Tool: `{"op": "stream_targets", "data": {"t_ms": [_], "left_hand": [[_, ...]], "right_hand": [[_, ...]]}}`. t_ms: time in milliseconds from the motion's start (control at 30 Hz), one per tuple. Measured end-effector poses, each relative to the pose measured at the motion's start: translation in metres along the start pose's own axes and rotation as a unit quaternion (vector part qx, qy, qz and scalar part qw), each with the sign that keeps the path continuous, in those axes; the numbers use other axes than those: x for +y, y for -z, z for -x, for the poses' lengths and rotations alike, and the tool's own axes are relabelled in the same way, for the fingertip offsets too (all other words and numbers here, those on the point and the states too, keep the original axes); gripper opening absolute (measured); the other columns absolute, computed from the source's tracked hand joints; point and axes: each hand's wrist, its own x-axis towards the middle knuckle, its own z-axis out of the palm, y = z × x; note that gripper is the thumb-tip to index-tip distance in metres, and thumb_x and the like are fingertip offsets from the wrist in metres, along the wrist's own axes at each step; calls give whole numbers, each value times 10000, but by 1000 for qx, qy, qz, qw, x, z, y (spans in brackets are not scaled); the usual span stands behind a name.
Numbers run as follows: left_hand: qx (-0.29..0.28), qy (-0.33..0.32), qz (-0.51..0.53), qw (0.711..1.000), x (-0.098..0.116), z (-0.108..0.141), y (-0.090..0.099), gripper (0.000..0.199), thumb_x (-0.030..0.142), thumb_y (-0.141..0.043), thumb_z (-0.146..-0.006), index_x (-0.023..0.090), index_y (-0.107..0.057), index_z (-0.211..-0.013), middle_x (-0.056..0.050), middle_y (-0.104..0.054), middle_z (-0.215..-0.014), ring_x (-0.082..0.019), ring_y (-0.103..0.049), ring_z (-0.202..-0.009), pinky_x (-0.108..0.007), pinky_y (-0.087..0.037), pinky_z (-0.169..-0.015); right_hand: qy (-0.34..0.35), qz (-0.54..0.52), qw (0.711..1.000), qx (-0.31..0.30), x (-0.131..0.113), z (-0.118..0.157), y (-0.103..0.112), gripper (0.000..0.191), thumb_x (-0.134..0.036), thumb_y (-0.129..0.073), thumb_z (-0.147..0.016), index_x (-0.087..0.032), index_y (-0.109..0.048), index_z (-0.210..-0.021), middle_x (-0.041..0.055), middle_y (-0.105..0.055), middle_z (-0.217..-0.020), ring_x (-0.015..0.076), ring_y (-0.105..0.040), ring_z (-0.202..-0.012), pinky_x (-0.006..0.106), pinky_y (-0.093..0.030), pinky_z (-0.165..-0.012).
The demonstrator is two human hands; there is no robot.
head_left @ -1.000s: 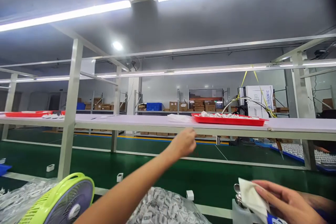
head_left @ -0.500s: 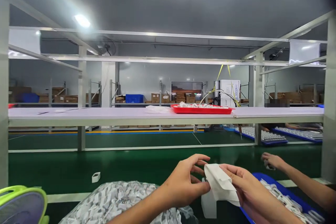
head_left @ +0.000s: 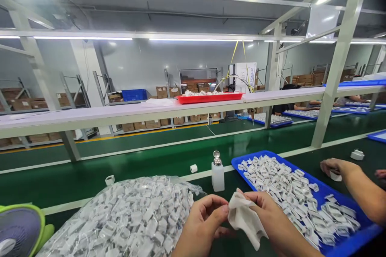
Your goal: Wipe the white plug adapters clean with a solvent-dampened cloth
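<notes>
Your left hand (head_left: 205, 221): thumb and forefinger now pinching near edge of white cloth (head_left: 245, 217); half second ago, fingers spread beside it. Your right hand (head_left: 273, 217): pinching same cloth, as then. Cloth: crumpled, between hands, off surface (head_left: 231, 180); two-handed hold, so likely better steadied. Outward: upright bottle (head_left: 218, 178), beyond cloth; bag of parts (head_left: 132, 217), left; blue tray (head_left: 358, 243), right, showing more than before; co-worker's hand (head_left: 336, 166), past tray.
</notes>
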Motion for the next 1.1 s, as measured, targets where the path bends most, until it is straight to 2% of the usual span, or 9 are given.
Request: {"op": "stream_targets", "data": {"t_ms": [233, 400, 567, 700, 800, 867, 933, 1000, 1100], "left_hand": [[57, -38, -36, 997, -33, 13, -6, 399, 507, -855, -728, 132, -744, -810, -52, -692, -768, -142, -606, -697, -225, -519, -618], [121, 48, 80, 988, -50, 16, -6, 463, 547, -897, -631, 146, -691, -738, -30, -672, -679, -137, -591, -595, -246, -510, -557], [144, 78, 100, 981, -56, 20, -6, 464, 541, -897, -617, 150, -665, -711, -22, -665, -649, -119, -568, -560, -209, -452, -511], [148, 64, 56, 985, -57, 24, -6, 433, 544, -848, -676, 154, -698, -793, -51, -699, -720, -166, -648, -644, -228, -490, -561], [222, -45, -72, 971, -60, 30, -7, 423, 494, -852, -698, 176, -735, -950, -89, -737, -944, -212, -693, -857, -243, -542, -677], [213, -78, -120, 966, -63, 35, -9, 431, 536, -805, -754, 171, -747, -976, -113, -755, -965, -226, -703, -886, -268, -565, -739], [162, -39, -96, 981, -68, 39, -10, 510, 588, -810, -733, 146, -762, -982, -143, -783, -926, -246, -731, -842, -300, -590, -736], [128, 8, -52, 990, -72, 41, -12, 596, 556, -905, -617, 126, -770, -1007, -170, -802, -926, -279, -758, -834, -322, -611, -721], [99, 36, -7, 994, -73, 40, -10, 548, 467, -960, -564, 103, -796, -939, -181, -812, -892, -302, -775, -833, -340, -621, -730]], "right_hand": [[-31, -11, 999, 13, 20, 20, 1, 617, -719, -719, -776, -134, -615, -610, -31, -465, -544, 74, -314, -522, 233, -209, -499], [-85, -89, 987, 99, 39, 31, 1, 595, -754, -753, -707, -167, -654, -689, -17, -553, -593, 112, -467, -549, 226, -361, -514], [-64, -185, 981, -5, 45, 48, -2, 521, -690, -736, -779, -175, -787, -835, 37, -650, -692, 172, -590, -658, 273, -485, -629], [-41, -129, 990, 32, 44, 57, -2, 399, -588, -830, -742, -200, -788, -830, 14, -634, -749, 144, -535, -700, 236, -473, -646], [7, -47, 999, 25, 49, 56, 3, 402, -582, -780, -799, -184, -764, -743, 11, -596, -727, 147, -513, -705, 231, -457, -653], [31, 22, 999, 0, 52, 54, 8, 383, -565, -737, -846, -190, -776, -780, 17, -611, -734, 174, -552, -733, 249, -472, -684], [54, 84, 995, -26, 55, 52, 12, 359, -542, -675, -902, -203, -790, -873, 31, -659, -785, 207, -595, -780, 272, -487, -725], [78, 134, 987, -28, 58, 52, 14, 337, -516, -625, -944, -221, -787, -934, 33, -686, -831, 221, -616, -830, 278, -487, -772], [97, 187, 977, -15, 60, 55, 17, 297, -486, -620, -953, -234, -774, -929, 22, -672, -843, 206, -600, -823, 260, -465, -755]]}}
